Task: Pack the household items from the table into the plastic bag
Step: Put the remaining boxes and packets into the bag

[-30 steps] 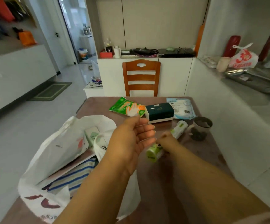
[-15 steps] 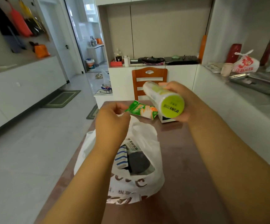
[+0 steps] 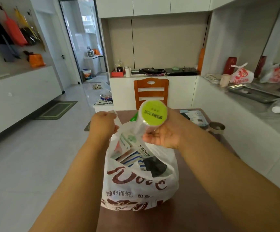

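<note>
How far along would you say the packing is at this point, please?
Partly done. The plastic bag already holds several packets and a striped cloth. The left hand holds the bag's handle up while the right hand holds a green-capped roll above the opening. A blue packet and dark cup remain on the table.

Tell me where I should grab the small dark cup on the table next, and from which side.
Grip the cup around its round wall, coming from above and the right with the fingers. It stands upright and open-topped beside the table's right edge; the right hand, still holding the roll, blocks its left.
</note>
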{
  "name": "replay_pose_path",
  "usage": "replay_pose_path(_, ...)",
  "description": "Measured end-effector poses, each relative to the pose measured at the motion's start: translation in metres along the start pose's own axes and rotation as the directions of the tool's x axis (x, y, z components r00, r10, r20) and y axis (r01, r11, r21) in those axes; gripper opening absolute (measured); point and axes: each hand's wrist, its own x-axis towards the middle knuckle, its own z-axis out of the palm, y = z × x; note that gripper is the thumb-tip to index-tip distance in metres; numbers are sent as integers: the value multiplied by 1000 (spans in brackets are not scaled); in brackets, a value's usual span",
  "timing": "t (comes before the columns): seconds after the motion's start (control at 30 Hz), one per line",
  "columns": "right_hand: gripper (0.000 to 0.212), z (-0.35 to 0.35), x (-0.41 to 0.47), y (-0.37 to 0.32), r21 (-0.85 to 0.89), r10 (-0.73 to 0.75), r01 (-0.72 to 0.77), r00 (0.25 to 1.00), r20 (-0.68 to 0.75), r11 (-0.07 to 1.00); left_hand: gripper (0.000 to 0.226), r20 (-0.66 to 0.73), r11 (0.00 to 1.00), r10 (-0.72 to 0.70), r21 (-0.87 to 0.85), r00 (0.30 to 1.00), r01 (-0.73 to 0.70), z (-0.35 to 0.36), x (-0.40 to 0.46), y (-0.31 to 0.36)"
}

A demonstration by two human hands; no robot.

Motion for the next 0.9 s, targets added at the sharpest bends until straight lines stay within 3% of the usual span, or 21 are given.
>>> replay_pose_path(0.13,25,27,16,26,-150,31,-45,995,-92,988,33,98,989,-4,-149,995,19,-11,5,-3)
replay_pose_path(0.2,21,31,35,40,-174,62,-85,989,-133,981,25,121,973,-43,-222,992,69,-21,9,-5)
replay_pose_path(0.33,21,30,65,60,-312,71,-159,958,-276,937,25,152,960,-59,-262,987,98,-32,9,-3)
replay_pose_path(0.4,32,28,81,65,-550,14,-185,954,-299,815,24,159,966,-37,-246,987,76,-34,9,-3)
replay_pose_path(0.47,36,28,91,66,-774,-49,-201,957,-286,601,26,148,974,-24,-218,989,56,-36,12,-4)
replay_pose_path(0.53,29,16,101,61,-883,-110,-224,950,-293,413,26,130,977,-25,-208,991,52,-37,17,-6)
replay_pose_path(0.63,21,-15,115,49,-963,-332,-235,905,-265,129,23,117,977,-34,-205,993,57,-35,20,-7)
replay_pose_path(0.7,38,-32,119,46,-977,-259,-185,944,-207,106,23,122,979,-32,-196,992,56,-33,21,-7)
replay_pose_path(0.8,54,-36,120,55,-991,-14,19,1000,17,131,21,105,981,-12,-194,994,33,-28,22,-4)
replay_pose_path(0.9,48,-29,135,70,-988,-87,95,990,106,-121,16,43,960,29,-281,999,-16,-31,27,5)
